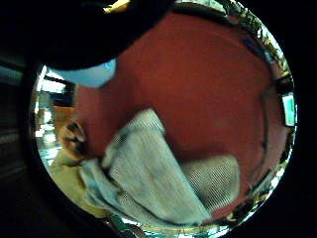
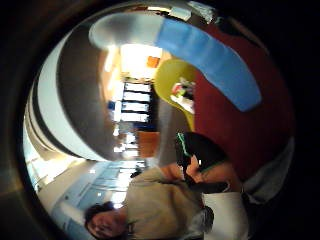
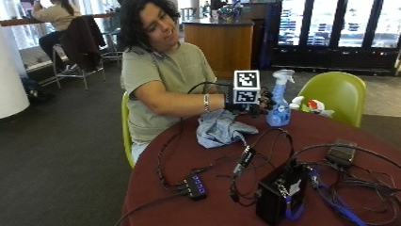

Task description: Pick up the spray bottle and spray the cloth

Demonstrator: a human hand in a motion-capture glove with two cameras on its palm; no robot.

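Observation:
A blue spray bottle [image 3: 279, 110] with a white trigger head stands upright on the maroon round table [image 3: 175, 155]. My gloved right hand [image 3: 253, 104] is at its left side, fingers curled round its body. The bottle's blue label [image 2: 215, 60] fills one edge of the thumb side palm view, close to the palm. Its pale blue base [image 1: 94, 74] shows in the little finger side view. A crumpled blue-grey cloth [image 3: 219, 131] lies on the table just left of the bottle, below my wrist. The same cloth [image 1: 148, 173] lies spread on the red table top [image 1: 208, 89].
A black box [image 3: 279, 195], a small hub [image 3: 194, 186] and many cables cover the near half of the table. A small dark device [image 3: 341, 153] lies at the right. A green chair [image 3: 338, 92] stands behind the bottle.

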